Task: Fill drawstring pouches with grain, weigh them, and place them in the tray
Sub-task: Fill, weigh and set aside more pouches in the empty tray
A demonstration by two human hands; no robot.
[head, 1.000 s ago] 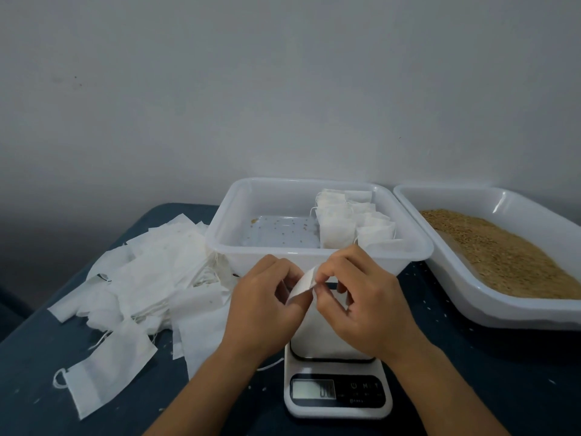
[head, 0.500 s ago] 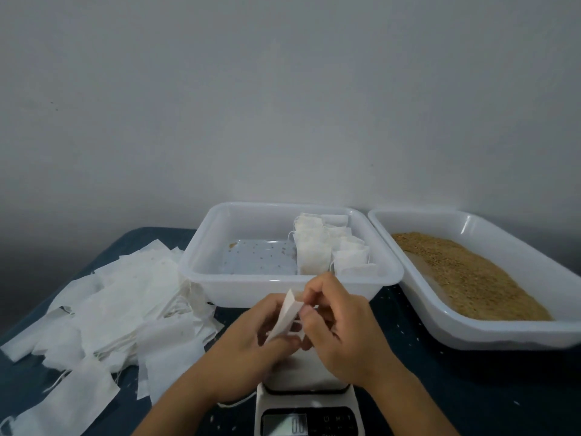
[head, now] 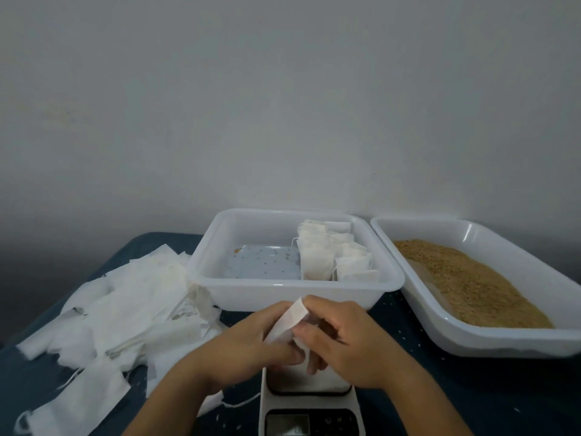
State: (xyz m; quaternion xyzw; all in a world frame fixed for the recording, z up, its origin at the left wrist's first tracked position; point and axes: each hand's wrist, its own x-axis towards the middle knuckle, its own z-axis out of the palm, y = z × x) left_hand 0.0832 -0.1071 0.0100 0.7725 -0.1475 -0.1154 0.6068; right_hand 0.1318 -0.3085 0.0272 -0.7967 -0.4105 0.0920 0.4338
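Both hands hold one empty white drawstring pouch [head: 289, 319] above the white kitchen scale [head: 309, 404]. My left hand [head: 248, 347] grips its left side and my right hand [head: 349, 341] pinches its right side, with the fingers at the pouch's mouth. Behind the hands a white tray [head: 390, 278] holds several filled pouches [head: 327, 256] along its right side. At the right, a second white tray [head: 471, 338] carries brown grain [head: 471, 278]. The scale's display is partly cut off at the bottom edge.
A loose heap of empty white pouches [head: 119, 306] covers the left of the dark blue table [head: 471, 398]. Stray grains dot the table and the middle tray's floor. A plain grey wall stands close behind the trays.
The view has tilted upward, so hands, scale and trays sit lower in the frame. Both hands have kept hold of the pouch and worked its mouth wider.
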